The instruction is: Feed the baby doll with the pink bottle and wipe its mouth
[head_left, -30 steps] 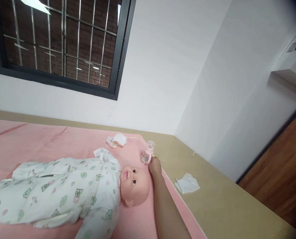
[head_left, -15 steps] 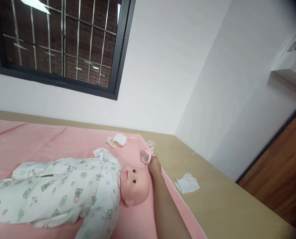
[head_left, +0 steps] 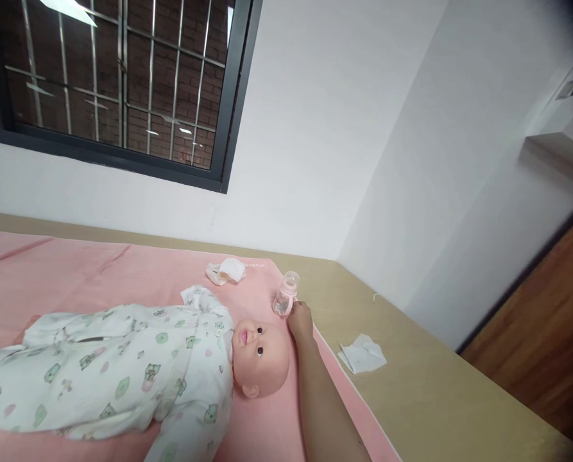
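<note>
My right hand [head_left: 300,321] reaches in from the bottom edge and is closed on the handle of a small baby bottle [head_left: 283,301]. The bottle is clear with a pink collar and a clear cap, and it stands upright near the corner of a pink mat [head_left: 136,269]. Just left of my forearm lies a baby doll [head_left: 262,369] on its back, its head toward my hand. It wears a white outfit [head_left: 122,366] printed with green and pink figures. My left hand is out of view.
A crumpled white item [head_left: 231,270] lies on the mat behind the doll. To the right, a folded white tissue [head_left: 363,354] rests on the wooden surface [head_left: 425,372]. White walls and a dark-framed, barred window [head_left: 226,141] stand behind.
</note>
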Motion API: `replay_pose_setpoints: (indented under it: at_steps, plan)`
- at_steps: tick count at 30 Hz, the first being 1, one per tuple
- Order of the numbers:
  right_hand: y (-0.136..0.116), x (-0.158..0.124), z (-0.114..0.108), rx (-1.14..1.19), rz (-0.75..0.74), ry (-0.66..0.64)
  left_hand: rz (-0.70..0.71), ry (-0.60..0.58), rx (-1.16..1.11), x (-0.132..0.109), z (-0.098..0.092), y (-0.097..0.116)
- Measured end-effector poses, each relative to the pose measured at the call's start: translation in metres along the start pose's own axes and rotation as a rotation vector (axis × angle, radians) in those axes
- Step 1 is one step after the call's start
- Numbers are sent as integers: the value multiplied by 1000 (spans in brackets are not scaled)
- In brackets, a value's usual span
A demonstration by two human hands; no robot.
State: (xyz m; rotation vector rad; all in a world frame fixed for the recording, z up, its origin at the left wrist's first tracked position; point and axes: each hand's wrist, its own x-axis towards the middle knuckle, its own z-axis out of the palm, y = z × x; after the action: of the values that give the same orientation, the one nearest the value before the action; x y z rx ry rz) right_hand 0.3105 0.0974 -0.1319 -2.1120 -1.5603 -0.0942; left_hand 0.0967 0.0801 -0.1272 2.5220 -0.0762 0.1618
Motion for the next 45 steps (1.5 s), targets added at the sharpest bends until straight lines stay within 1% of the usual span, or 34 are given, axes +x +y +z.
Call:
replay_pose_setpoints:
  at_steps: [5,8,10,16,18,22,24,25,29,31,33,35,36,37,39,41,43,45]
  plan:
    - [-1,0,-1,-10,-1,-4,0,-22,5,-8,-2,-5]
    - [-1,0,0,-16,0,-4,-6,-34,14,-7,-1,-6]
    - [-1,0,0,-15,3,-4,-13,-35,22,-3,3,-5]
    - [-1,0,0,21,21,-17,-36,-39,31,19,16,-1]
    - [-1,0,-1,41,30,-11,-44,-46,10,22,17,-2]
    - [-5,-3,-4,91,67,23,-74,-50,-69,20,17,-6]
    - [-8,-4,-8,138,101,76,-92,-42,-121,19,18,-7]
    - [-10,-3,-12,191,118,129,-99,-37,-150,18,19,-7]
    - [-22,4,-31,532,145,405,-126,-6,-264,11,19,-4]
    - [-30,10,-42,606,129,444,-149,30,-369,3,16,0]
    - [-38,15,-52,637,97,411,-208,92,-597,-6,13,5]
    - [-48,17,-59,646,56,323,-269,144,-822,-13,11,12]
    - [-52,16,-62,624,45,266,-297,157,-884,-15,11,16]
    - [-56,15,-64,581,45,206,-324,174,-892,-15,11,19]
    - [-62,10,-67,469,68,102,-365,252,-821,-13,16,27]
    - [-66,6,-70,385,90,58,-407,392,-691,-10,22,36]
    - [-67,3,-74,362,92,65,-436,498,-518,-6,26,49]
    - [-69,2,-78,413,79,97,-465,526,-384,-6,26,66]
